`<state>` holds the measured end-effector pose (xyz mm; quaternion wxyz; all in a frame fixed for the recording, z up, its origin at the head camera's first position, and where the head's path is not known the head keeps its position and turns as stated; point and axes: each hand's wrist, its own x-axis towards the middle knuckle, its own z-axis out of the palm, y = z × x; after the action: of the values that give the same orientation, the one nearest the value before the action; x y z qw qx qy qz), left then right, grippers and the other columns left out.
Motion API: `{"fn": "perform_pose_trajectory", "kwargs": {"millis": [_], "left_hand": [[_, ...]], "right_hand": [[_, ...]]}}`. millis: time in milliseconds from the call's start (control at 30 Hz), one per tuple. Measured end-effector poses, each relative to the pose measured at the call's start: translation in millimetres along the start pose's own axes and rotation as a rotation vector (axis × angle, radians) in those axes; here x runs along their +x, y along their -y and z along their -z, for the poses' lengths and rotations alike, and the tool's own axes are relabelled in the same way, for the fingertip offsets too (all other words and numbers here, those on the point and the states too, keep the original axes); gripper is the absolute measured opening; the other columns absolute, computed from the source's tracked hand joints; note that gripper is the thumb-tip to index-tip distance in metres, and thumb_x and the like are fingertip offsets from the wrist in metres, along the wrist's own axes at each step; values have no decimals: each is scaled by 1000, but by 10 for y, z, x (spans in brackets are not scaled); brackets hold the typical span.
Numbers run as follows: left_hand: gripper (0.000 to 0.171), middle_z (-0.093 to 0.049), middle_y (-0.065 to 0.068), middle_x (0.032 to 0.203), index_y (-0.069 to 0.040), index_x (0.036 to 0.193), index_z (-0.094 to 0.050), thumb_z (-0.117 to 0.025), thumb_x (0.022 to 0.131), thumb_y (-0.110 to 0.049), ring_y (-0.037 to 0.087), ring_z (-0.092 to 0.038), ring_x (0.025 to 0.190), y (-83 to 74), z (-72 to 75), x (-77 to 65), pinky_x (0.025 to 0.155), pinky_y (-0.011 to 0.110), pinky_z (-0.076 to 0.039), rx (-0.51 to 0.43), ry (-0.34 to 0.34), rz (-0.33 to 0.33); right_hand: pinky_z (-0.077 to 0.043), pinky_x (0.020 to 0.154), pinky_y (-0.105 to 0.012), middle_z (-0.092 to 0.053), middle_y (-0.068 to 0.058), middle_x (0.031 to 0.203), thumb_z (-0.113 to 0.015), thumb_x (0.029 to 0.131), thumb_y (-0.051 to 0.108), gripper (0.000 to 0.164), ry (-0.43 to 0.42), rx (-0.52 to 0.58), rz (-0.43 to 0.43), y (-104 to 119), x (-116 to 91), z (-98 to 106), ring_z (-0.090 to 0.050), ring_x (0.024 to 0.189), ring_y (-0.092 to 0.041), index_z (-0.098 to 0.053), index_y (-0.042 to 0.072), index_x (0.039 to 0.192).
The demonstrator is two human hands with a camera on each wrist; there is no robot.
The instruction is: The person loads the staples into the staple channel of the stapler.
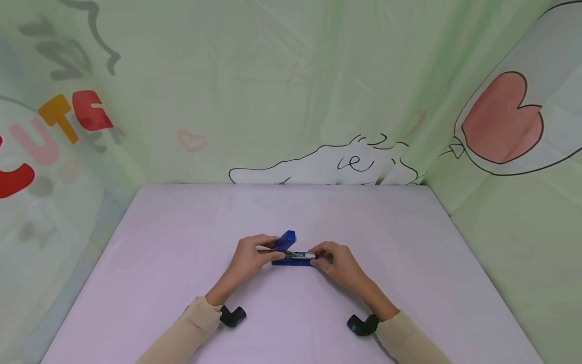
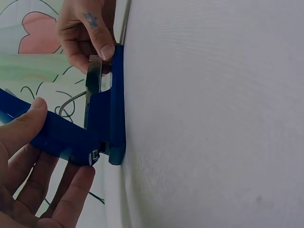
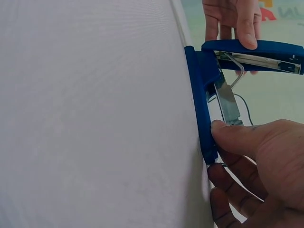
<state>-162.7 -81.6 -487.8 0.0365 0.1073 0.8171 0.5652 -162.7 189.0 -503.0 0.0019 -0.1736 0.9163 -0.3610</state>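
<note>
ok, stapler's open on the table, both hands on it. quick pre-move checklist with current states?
1. Stapler base flat on the table: ok.
2. Top cover swung up off the metal magazine: ok.
3. Left hand holds the raised cover, thumb on top, fingers beneath: ok.
4. Right hand pinches the front end of the base: ok.
5. Staples loaded in the magazine: cannot tell.
6. Spring wire between cover and magazine seated and unkinked: cannot tell.

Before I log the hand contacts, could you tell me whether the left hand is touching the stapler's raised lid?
Touching. The left wrist view shows the left hand pinching the stapler's raised lid between thumb above and fingers below.
</note>
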Motion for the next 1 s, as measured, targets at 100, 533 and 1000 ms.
{"fn": "perform_pose_trajectory", "kwargs": {"millis": [100, 533, 1000], "left_hand": [[38, -79, 9, 121, -12, 122, -80, -89, 86, -18, 25, -75, 114, 5, -2, 1, 92, 28, -62, 8, 3, -2], [38, -81, 7, 120, -16, 120, -82, -92, 83, -25, 23, -78, 106, -14, -64, 16, 88, 30, -63, 70, -28, 10], [40, -80, 4, 124, -20, 120, -82, -92, 83, -29, 22, -77, 108, -13, -79, 33, 88, 34, -63, 136, -12, 16]], "right_hand": [[-54, 80, -27, -78, 0, 103, -83, 90, 9, 22, 0, 4, 1, -3, -5, -4, -64, 90, -11, -79, 14, 111], [-54, 81, -25, -78, 2, 103, -84, 90, 11, 23, 2, 0, -13, 6, 11, -2, -63, 91, -11, -80, 16, 112], [-54, 81, -25, -78, 0, 106, -84, 91, 11, 23, 15, -2, -23, -5, 13, -1, -64, 93, -11, -79, 16, 113]]}}
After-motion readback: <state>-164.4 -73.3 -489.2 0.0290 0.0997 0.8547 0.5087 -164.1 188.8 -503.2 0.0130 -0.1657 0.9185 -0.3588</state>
